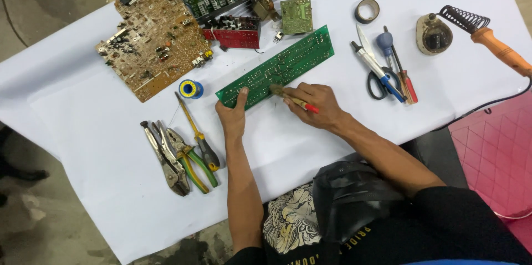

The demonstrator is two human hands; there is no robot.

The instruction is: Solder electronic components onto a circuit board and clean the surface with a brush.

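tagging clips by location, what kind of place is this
Likely an electronics repair bench: circuit boards spread on a white-covered table, a soldering iron on its stand, pliers and solder.

Left hand [231,114] steadies green circuit board [277,66]; right hand [316,105] holds brush [292,98].

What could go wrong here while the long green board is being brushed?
1. The left hand pins only one end of the long green circuit board, so strokes from the small brush in the right hand might pivot it.
2. The board may slide toward the solder spool or the red board.
3. The soldering iron rests near the table edge with its cable hanging off; a snag could drag it down.
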